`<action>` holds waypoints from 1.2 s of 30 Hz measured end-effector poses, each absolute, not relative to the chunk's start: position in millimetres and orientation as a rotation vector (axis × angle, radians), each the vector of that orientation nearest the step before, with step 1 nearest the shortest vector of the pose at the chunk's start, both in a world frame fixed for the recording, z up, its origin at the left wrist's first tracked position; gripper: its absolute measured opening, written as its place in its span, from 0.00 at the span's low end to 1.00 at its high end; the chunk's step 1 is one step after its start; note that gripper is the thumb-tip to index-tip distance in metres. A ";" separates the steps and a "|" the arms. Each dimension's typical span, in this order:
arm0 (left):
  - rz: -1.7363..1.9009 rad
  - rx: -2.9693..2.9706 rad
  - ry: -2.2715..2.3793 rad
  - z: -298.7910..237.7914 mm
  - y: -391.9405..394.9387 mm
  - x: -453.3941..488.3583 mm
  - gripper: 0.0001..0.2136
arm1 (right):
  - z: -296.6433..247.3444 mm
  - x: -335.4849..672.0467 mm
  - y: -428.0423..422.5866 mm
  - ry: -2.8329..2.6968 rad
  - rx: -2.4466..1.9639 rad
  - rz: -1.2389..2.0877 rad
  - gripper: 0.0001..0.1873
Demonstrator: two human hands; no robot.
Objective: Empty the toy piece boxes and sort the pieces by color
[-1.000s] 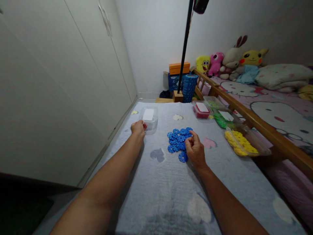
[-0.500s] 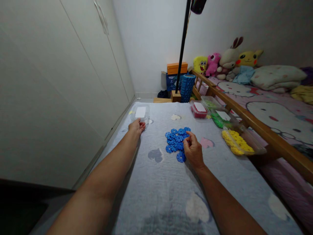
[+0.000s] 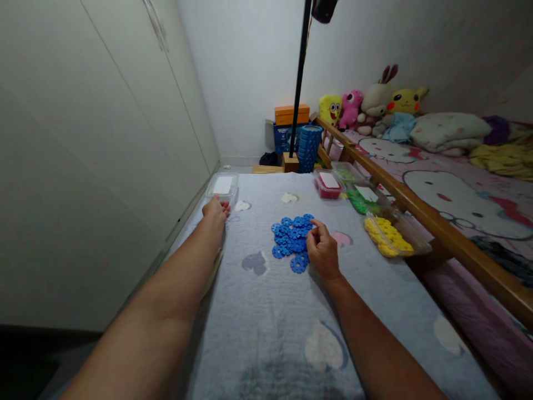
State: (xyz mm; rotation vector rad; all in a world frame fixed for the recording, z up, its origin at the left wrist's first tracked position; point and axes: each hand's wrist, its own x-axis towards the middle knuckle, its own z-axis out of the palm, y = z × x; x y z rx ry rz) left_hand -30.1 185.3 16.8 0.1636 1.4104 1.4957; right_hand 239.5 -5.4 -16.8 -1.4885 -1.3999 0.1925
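Note:
My left hand (image 3: 216,209) is at the far left of the table, its fingers closed at the near edge of a clear plastic container (image 3: 231,190) with a white label (image 3: 222,185). Flower-shaped blue plastic discs (image 3: 291,236) lie in a loose pile near the middle of the cloth. At the right side of this pile is my right hand (image 3: 323,251), fingers curled in and thumb near the index finger. Whether a disc is between those fingers is hidden.
Along the right edge stand clear tubs of red pieces (image 3: 327,186), green pieces (image 3: 358,201) and yellow pieces (image 3: 387,236). A wooden bed rail (image 3: 389,189) borders that side. A white wardrobe (image 3: 104,166) rises on the left. Behind the table stands a black pole (image 3: 298,78).
The view has turned slightly right. My left hand and the clear container have shifted a little left over the cloth. My right hand stays beside the blue discs.

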 end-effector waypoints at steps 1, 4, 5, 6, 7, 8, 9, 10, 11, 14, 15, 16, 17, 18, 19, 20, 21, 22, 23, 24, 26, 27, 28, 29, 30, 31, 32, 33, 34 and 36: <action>1.481 0.157 1.415 18.5 179.4 -26.9 0.07 | -13.2 245.4 -3.8 -1.396 -1.497 0.146 0.18; 1.417 0.187 1.372 22.1 152.7 -9.4 0.05 | 0.2 275.4 0.7 -1.386 -1.571 -0.057 0.16; 1.391 0.211 1.341 22.6 140.8 -1.6 0.04 | 4.4 288.7 1.4 -1.373 -1.628 -0.139 0.15; 1.366 0.241 1.308 22.7 127.8 6.5 0.04 | 8.0 302.6 1.3 -1.371 -1.703 -0.209 0.15; 1.343 0.271 1.277 22.4 114.0 14.7 0.04 | 10.7 316.5 0.3 -1.370 -1.794 -0.275 0.15; 1.320 0.300 1.247 21.7 99.7 22.6 0.05 | 12.6 329.7 -1.6 -1.365 -1.901 -0.325 0.16; 1.294 0.344 1.206 20.7 85.4 29.9 0.08 | 13.6 341.6 -4.3 -1.334 -2.019 -0.358 0.16; 1.269 0.435 1.154 19.6 71.5 36.4 0.10 | 14.0 351.8 -7.6 -1.300 -2.134 -0.378 0.17; 1.237 0.523 1.115 18.4 58.4 42.2 0.12 | 14.0 360.2 -11.2 -1.271 -2.239 -0.391 0.18; 1.160 0.758 1.097 15.2 27.1 55.3 0.14 | 13.2 375.9 -20.9 -1.254 -2.455 -0.420 0.21; 1.143 0.821 1.099 14.4 19.8 58.4 0.14 | 13.1 379.0 -23.0 -1.269 -2.493 -0.437 0.22; 1.132 0.872 1.094 13.5 14.0 61.0 0.13 | 13.3 381.6 -24.4 -1.291 -2.518 -0.456 0.21; 1.123 0.915 1.081 12.5 9.6 63.2 0.13 | 13.6 384.3 -24.9 -1.318 -2.532 -0.470 0.20; 1.118 0.949 1.069 11.3 6.6 64.8 0.13 | 14.1 387.1 -24.8 -1.343 -2.540 -0.480 0.18; 1.116 0.976 1.059 9.7 4.6 65.9 0.12 | 14.6 390.3 -24.2 -1.369 -2.541 -0.483 0.17; 1.116 1.000 1.055 7.6 3.4 66.6 0.12 | 15.1 394.0 -23.2 -1.397 -2.537 -0.475 0.17; 1.118 1.022 1.057 5.2 3.0 66.9 0.11 | 15.6 397.9 -22.3 -1.427 -2.528 -0.455 0.18; 1.120 1.041 1.063 2.4 2.9 66.9 0.10 | 16.3 401.8 -21.7 -1.456 -2.517 -0.429 0.18; 1.123 1.059 1.069 -0.6 3.2 66.6 0.10 | 17.1 405.3 -21.6 -1.483 -2.505 -0.403 0.18; 1.125 1.076 1.076 -3.7 3.5 66.3 0.10 | 18.1 407.7 -22.1 -1.509 -2.494 -0.381 0.18; 1.128 1.108 1.084 -9.3 4.1 65.4 0.09 | 21.3 407.2 -25.2 -1.546 -2.488 -0.357 0.18; 1.129 1.125 1.086 -11.5 4.2 65.0 0.09 | 23.5 403.2 -27.6 -1.561 -2.493 -0.352 0.18; 1.128 1.148 1.086 -13.3 4.2 64.7 0.09 | 25.9 396.2 -30.4 -1.584 -2.500 -0.347 0.18; 1.126 1.176 1.087 -14.6 4.0 64.6 0.08 | 28.4 386.1 -33.5 -1.609 -2.505 -0.340 0.18; 1.124 1.209 1.089 -15.4 3.8 64.5 0.08 | 30.8 373.2 -36.5 -1.656 -2.502 -0.325 0.17; 1.123 1.243 1.091 -15.9 3.4 64.6 0.07 | 32.8 357.8 -39.4 -1.702 -2.493 -0.311 0.17; 1.124 1.277 1.093 -16.0 3.0 64.7 0.07 | 34.4 340.5 -41.9 -1.753 -2.474 -0.289 0.16; 1.126 1.310 1.096 -15.8 2.3 64.9 0.06 | 35.3 322.3 -44.0 -1.778 -2.453 -0.264 0.15; 1.126 1.344 1.098 -15.4 1.4 65.1 0.06 | 35.8 304.1 -45.6 -1.815 -2.420 -0.227 0.15; 1.119 1.415 1.104 -14.1 -1.1 65.3 0.05 | 35.9 272.2 -46.7 -1.888 -2.329 -0.180 0.17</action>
